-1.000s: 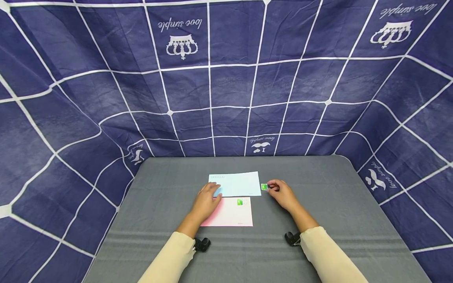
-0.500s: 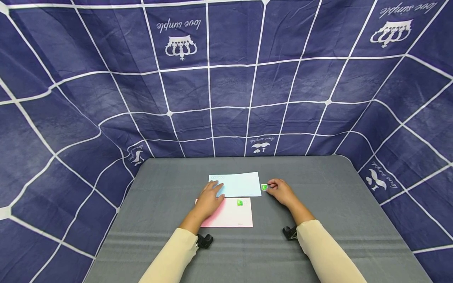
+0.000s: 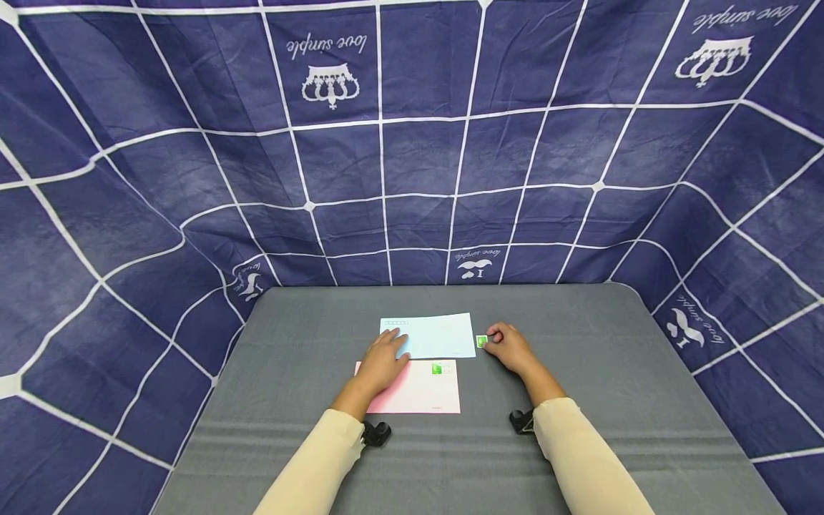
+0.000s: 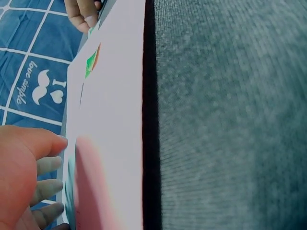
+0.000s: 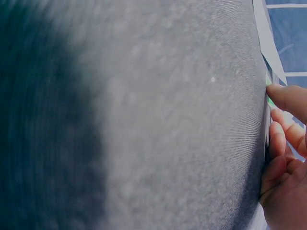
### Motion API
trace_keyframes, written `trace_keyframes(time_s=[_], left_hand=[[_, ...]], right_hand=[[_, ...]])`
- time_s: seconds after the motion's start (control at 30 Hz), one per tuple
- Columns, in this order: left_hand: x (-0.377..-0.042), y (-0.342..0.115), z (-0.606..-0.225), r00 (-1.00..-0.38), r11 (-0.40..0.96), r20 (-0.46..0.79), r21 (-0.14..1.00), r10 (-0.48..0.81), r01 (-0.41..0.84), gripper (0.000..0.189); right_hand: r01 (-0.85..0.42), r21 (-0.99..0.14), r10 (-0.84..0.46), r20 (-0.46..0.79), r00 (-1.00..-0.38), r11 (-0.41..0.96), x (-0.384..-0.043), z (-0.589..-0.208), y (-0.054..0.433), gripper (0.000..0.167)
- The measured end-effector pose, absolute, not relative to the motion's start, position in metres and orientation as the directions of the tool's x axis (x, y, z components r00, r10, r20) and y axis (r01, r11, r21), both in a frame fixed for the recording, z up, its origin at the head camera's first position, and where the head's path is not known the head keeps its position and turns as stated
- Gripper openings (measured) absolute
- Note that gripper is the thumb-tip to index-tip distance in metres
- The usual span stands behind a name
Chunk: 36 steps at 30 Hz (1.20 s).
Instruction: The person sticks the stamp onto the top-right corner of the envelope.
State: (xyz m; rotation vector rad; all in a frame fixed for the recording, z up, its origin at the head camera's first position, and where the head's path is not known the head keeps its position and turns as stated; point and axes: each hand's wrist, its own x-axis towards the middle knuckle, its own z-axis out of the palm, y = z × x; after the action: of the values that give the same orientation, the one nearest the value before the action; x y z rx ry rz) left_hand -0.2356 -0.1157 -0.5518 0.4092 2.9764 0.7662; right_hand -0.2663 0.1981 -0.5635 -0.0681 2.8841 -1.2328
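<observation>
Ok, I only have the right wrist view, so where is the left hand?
Observer: In the head view, the left hand is spread over the left end of the blue envelope.
Operator: Any other envelope around?
Observer: Yes, a pink envelope lies nearer the person, with a green stamp near its far right corner.
Operator: And does the blue one have a stamp?
Observer: None shows on its uncovered part; a loose stamp is just off its right edge, by the fingertips of the right hand.
</observation>
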Motion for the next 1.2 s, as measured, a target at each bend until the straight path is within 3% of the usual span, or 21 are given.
trace_keyframes(time_s=[0.3, 0.83, 1.2], left_hand=[[-0.2352, -0.1141, -0.5538, -0.964, 0.870, -0.048, 0.444, 0.260, 0.213, 0.050], [-0.2362, -0.1135, -0.5546, -0.960, 0.896, -0.052, 0.378, 0.274, 0.235, 0.047], [-0.2363, -0.1125, -0.5495, -0.961, 0.893, -0.061, 0.389, 0.271, 0.227, 0.048]], right_hand=[[-0.005, -0.739, -0.022, -0.014, -1.000, 0.674, -0.2639, -0.5646, 0.1981, 0.019], [-0.007, -0.764, -0.017, -0.005, -1.000, 0.645, -0.2631, -0.5658, 0.2024, 0.009], [0.058, -0.859, 0.012, -0.060, -0.998, 0.508, -0.2642, -0.5633, 0.2004, 0.011]])
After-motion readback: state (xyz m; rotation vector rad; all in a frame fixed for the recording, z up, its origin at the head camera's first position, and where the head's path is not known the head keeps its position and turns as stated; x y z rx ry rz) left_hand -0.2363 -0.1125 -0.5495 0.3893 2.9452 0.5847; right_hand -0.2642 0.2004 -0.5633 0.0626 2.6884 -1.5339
